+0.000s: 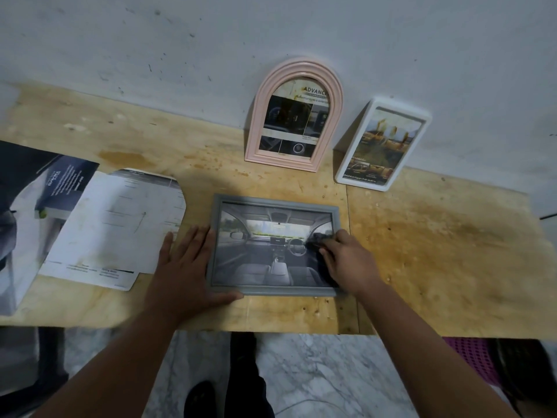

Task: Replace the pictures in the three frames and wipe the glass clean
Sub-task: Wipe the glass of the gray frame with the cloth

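Observation:
A grey rectangular frame [272,203] lies flat on the wooden table, holding a picture of a car interior. My left hand [184,267] lies flat with spread fingers against the frame's left edge, thumb at its lower left corner. My right hand [346,260] presses a dark cloth [318,239] onto the glass at the frame's right side. A pink arched frame [297,73] and a white rectangular frame [360,140] lean upright against the wall behind, each with a picture inside.
Cut brochure sheets [117,224] and a dark brochure [39,188] lie at the table's left. The wooden table [437,242] is stained; its front edge runs below my wrists. A grey wall stands behind. A pink mesh item [473,354] sits under the table's right.

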A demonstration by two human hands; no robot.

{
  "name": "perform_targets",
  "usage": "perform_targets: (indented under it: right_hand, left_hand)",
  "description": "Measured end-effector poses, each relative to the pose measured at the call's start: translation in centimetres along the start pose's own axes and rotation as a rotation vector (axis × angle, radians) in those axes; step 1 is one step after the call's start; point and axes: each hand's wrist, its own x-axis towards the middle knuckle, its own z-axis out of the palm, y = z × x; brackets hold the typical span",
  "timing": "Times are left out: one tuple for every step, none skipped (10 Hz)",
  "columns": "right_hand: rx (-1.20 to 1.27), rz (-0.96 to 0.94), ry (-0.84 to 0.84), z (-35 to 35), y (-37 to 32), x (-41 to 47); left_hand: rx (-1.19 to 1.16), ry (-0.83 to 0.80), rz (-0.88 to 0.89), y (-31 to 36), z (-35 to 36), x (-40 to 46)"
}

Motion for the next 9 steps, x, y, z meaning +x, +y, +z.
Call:
perform_targets:
  right_hand:
    - [0.035, 0.006, -0.032, 0.9, -0.5, -2.8]
    - [0.116, 0.032, -0.004, 1.1, -1.7, -5.8]
    - [0.207, 0.046, 0.001, 1.5, -3.5, -7.1]
    - [0.276, 0.011, -0.001, 2.0, -6.3, -6.4]
    - [0.344, -0.035, 0.004, 2.7, -10.1, -4.9]
    - [0.417, -0.1, 0.004, 3.2, -14.1, -3.3]
    - [0.484, -0.2, -0.078, 3.1, -16.1, -1.5]
    - [0.732, -0.208, -0.305, 1.3, -14.4, 0.7]
    - [0.698, -0.03, -0.117, -0.6, -8.7, 2.2]
  left_hand:
    - [-0.004, -0.006, 0.003, -0.1, 0.0, 0.0]
    - [-0.016, -0.003, 0.003, -0.1, 0.1, 0.0]
    - [-0.011, 0.001, -0.001, -0.2, 0.1, 0.0]
    - [-0.012, 0.008, 0.002, -0.1, 0.1, -0.1]
    - [-0.003, 0.007, -0.002, 0.0, 0.2, -0.1]
    - [0.009, -0.001, 0.006, -0.1, 0.2, -0.2]
    - [0.014, 0.01, 0.018, -0.2, 0.4, -0.1]
    - [0.012, -0.001, 0.023, -0.2, 0.3, -0.1]
    - [0.022, -0.013, 0.021, -0.2, 0.2, 0.0]
